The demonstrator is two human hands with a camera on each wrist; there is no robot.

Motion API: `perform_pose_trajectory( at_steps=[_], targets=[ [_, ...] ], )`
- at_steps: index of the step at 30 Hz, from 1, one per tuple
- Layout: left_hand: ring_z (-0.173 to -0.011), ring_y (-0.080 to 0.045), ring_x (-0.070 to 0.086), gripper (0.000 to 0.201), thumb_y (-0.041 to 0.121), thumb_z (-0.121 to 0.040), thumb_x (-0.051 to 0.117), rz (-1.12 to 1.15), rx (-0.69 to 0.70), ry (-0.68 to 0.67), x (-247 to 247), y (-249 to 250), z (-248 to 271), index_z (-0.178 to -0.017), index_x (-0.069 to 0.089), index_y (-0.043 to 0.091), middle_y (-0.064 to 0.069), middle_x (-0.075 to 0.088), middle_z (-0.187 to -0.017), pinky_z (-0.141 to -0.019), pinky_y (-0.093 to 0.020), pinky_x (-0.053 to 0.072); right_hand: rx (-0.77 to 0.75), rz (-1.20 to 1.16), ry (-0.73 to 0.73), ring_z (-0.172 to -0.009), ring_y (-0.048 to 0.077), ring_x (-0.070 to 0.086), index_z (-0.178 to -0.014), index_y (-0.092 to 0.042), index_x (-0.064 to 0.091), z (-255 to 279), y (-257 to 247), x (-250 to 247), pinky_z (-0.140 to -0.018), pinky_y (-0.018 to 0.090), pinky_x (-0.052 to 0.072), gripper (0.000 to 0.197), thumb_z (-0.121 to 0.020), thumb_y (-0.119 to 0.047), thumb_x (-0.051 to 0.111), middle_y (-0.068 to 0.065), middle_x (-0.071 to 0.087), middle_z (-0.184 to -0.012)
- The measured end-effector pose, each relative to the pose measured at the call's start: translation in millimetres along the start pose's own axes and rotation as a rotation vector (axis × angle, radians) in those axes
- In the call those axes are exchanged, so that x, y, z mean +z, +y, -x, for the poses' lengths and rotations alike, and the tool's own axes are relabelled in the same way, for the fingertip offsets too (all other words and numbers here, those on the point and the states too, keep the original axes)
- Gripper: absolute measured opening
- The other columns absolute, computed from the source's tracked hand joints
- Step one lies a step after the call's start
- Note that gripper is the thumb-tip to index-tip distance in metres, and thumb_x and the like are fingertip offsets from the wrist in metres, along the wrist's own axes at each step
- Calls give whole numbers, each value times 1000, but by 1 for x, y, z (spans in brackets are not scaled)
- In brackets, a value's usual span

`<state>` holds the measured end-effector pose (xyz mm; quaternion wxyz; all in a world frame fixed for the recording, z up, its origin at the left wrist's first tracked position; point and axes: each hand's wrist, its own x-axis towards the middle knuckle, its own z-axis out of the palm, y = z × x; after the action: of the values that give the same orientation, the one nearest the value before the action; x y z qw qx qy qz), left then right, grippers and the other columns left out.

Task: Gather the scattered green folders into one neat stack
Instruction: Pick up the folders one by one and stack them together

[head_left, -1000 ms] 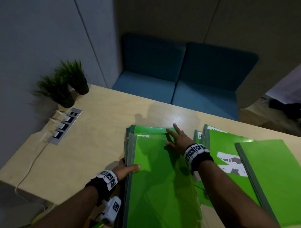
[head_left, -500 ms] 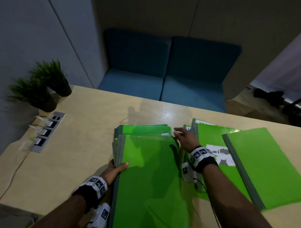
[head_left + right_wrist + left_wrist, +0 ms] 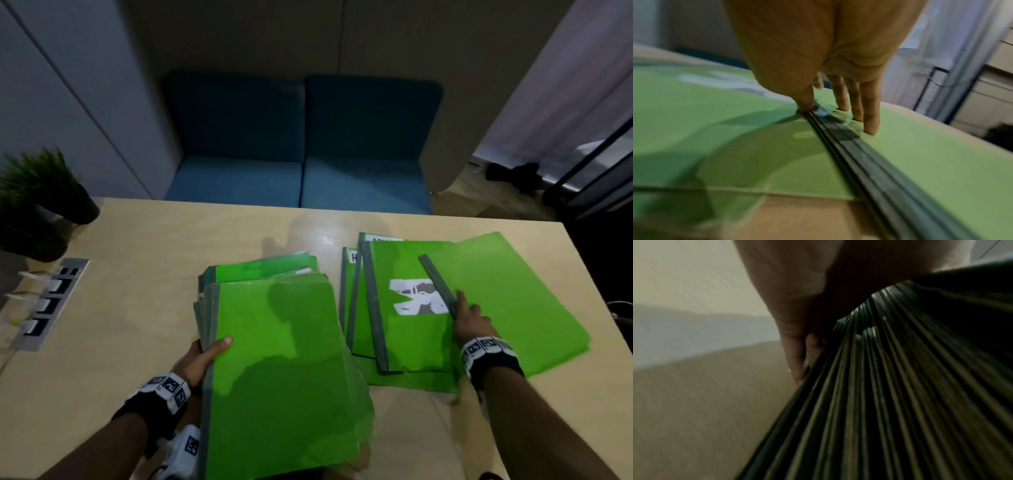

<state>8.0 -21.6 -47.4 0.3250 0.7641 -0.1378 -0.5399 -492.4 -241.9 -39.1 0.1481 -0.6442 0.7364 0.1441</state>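
A thick stack of green folders [image 3: 281,359] lies near the front of the wooden table [image 3: 137,260]. My left hand [image 3: 202,359] grips its left spine edge, thumb on the top cover. In the left wrist view its fingers [image 3: 797,353] curl under the stack's edges [image 3: 890,386]. To the right lie three loose green folders, overlapping. One has a torn white label [image 3: 404,274]. The rightmost folder [image 3: 513,301] lies askew on top. My right hand [image 3: 469,318] rests on it with straight fingers [image 3: 869,110], thumb against its grey spine [image 3: 859,146].
Two potted plants [image 3: 41,192] and a socket strip [image 3: 48,305] with plugged cables sit at the table's left. A blue sofa [image 3: 298,154] stands behind the far edge. The table's right edge runs close to the rightmost folder.
My right hand left the top of the stack and moved right onto the rightmost folder. My left hand kept its grip on the stack's spine edge.
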Motion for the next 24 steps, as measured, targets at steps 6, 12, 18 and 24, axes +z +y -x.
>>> perform_pose_trajectory(
  at_steps=[6, 12, 18, 24],
  targets=[
    [-104, -33, 60, 120, 63, -43, 76, -3, 13, -5, 11, 13, 14, -145, 32, 17, -17, 54, -133, -90, -46, 49, -163, 175, -39, -100, 46, 65, -154, -34, 1, 1, -15, -14, -87, 59, 52, 57, -104, -21, 25, 30, 16, -154],
    [-102, -31, 57, 134, 72, -31, 75, -27, 23, -12, 9, 12, 12, -145, 31, 18, -16, 52, -135, -88, -44, 48, -368, 186, 2, -98, 43, 67, -150, -17, 17, 62, -115, -51, -76, 51, 53, 55, -100, -11, 37, 35, 22, -152],
    [-105, -32, 60, 137, 79, -28, 76, -61, 19, -9, 5, 5, 3, -144, 34, 19, -15, 57, -130, -97, -49, 47, -513, 98, -121, -93, 38, 67, -153, -29, 11, 122, -196, -18, -63, 42, 49, 63, -100, -6, 36, 28, 32, -147],
    [-105, -35, 63, 136, 79, -27, 78, -51, 20, -25, 1, -1, -4, -141, 35, 20, -15, 60, -127, -97, -54, 48, -448, -326, -83, -115, 33, 59, -145, -17, 39, 50, -155, -51, -93, 37, 46, 62, -90, -30, 64, 16, 59, -126]
  ],
)
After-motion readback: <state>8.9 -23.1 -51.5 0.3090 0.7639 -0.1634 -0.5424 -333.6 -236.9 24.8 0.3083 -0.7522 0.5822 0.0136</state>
